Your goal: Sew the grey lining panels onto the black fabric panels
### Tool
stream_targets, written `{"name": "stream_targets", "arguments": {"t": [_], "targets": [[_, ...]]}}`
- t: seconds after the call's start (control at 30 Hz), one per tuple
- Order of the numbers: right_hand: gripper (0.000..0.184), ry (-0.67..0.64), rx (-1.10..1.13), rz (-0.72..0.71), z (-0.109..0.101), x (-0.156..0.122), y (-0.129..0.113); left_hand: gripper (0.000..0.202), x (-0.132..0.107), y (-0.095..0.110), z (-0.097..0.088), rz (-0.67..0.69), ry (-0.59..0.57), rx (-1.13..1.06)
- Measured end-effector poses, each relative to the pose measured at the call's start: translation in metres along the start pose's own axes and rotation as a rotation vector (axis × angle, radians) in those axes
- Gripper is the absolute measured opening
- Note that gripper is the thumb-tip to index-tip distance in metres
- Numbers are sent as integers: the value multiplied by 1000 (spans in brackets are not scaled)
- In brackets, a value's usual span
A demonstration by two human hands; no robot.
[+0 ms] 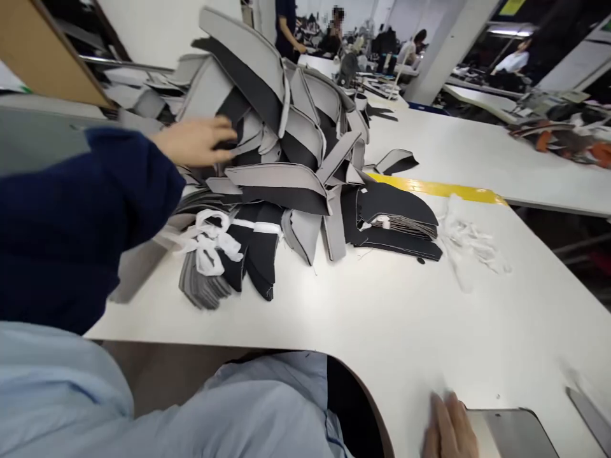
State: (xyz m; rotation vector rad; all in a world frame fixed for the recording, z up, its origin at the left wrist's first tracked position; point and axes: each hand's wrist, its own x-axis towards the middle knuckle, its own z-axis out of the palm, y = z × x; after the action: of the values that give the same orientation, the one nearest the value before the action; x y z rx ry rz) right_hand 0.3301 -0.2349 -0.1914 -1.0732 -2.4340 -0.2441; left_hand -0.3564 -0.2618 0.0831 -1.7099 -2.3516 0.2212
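My left hand (195, 141) reaches out to the left side of a tall heap of grey and black fabric pieces (300, 137). Its thumb and fingers are apart, slightly blurred, with nothing visible in them; whether they touch the heap I cannot tell. Just below lies a bundle of dark cut pieces (260, 261), tied with a white strip (210, 242). At the lower right, my right hand (451, 429) rests with fingers stretched on the white table (363, 318), beside a metal plate (518, 432). A stack of black curved pieces (396, 207) sits right of the heap.
Loose white strips (470, 238) lie right of the black stack. Yellow tape (434, 187) crosses the table behind it. Farther back are other workbenches, a pillar (456, 44) and several people at work. The table's front edge curves in around my lap.
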Motion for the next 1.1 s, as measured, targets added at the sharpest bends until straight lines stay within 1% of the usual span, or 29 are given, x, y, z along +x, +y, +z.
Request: {"name": "stream_targets", "arguments": {"t": [0.07, 0.13, 0.2, 0.27, 0.33, 0.4, 0.43, 0.47, 0.53, 0.57, 0.6, 0.67, 0.73, 0.77, 0.83, 0.9, 0.97, 1.03, 1.1], "targets": [[54, -6, 109, -101, 16, 45, -31, 43, -51, 23, 10, -43, -100, -27], [51, 20, 188, -196, 35, 84, -63, 43, -95, 43, 25, -38, -141, -89], [48, 8, 250, -277, 52, 110, -92, 48, -130, 55, 41, -52, -106, -164], [46, -13, 280, -335, 65, 123, -113, 59, -152, 62, 55, -82, -64, -224], [44, -17, 287, -370, 71, 126, -122, 73, -161, 66, 67, -79, -54, -255], [42, -7, 293, -385, 72, 123, -121, 77, -160, 69, 78, -37, -71, -259], [42, -2, 297, -386, 71, 121, -119, 73, -156, 71, 83, -14, -86, -255], [42, -1, 299, -385, 69, 119, -116, 64, -152, 74, 87, 2, -100, -251], [43, -7, 292, -379, 67, 115, -110, 41, -146, 82, 94, 23, -115, -269], [43, -8, 287, -377, 66, 114, -109, 33, -145, 87, 96, 37, -114, -293], [44, -6, 287, -379, 65, 113, -108, 29, -147, 92, 98, 57, -110, -327], [44, 6, 290, -383, 65, 113, -108, 28, -157, 98, 99, 102, -86, -405], [45, 21, 296, -390, 67, 112, -108, 28, -175, 97, 97, 104, -62, -454], [46, 30, 296, -396, 69, 111, -107, 28, -185, 93, 95, 68, -58, -462], [47, 40, 295, -413, 72, 111, -105, 26, -205, 81, 93, -59, -75, -451], [49, 41, 290, -438, 74, 111, -102, 20, -223, 65, 94, -197, -118, -428], [50, 40, 271, -463, 75, 111, -100, 16, -236, 51, 97, -271, -174, -426], [52, 46, 244, -476, 76, 111, -98, 15, -243, 39, 99, -291, -247, -454], [52, 38, 224, -485, 76, 111, -95, 19, -243, 27, 95, -281, -327, -507]]}}
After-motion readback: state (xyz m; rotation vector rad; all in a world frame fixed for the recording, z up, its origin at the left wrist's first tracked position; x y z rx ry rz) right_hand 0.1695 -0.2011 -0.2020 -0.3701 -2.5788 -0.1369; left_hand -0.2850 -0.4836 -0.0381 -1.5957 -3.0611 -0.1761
